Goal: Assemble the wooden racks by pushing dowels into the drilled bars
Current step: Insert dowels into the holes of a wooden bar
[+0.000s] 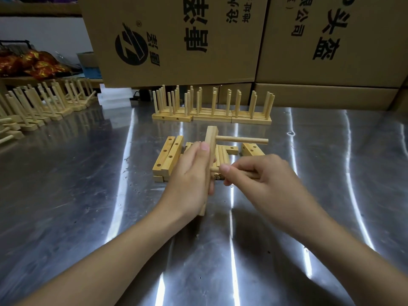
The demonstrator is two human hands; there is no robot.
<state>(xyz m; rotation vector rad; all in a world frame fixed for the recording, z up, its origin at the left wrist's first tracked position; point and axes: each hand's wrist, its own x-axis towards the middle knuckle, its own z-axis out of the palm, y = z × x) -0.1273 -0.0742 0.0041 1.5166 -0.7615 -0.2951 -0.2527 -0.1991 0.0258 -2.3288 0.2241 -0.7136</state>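
Observation:
My left hand (192, 173) grips a wooden bar (211, 138) that stands on end above the steel table. One dowel (241, 140) sticks out of the bar's upper end toward the right. My right hand (256, 175) pinches a second dowel (214, 169) whose tip meets the bar's right face lower down. Behind my hands lie loose drilled bars (169, 156) and a bundle of loose dowels (220, 155). More drilled bars (251, 149) lie to the right of them.
Finished racks (212, 107) stand in a row at the back of the steel table (66, 195). More racks (44, 102) line the left side. Large cardboard boxes (220, 40) rise behind. Red and gold packets (33, 62) sit at the far left.

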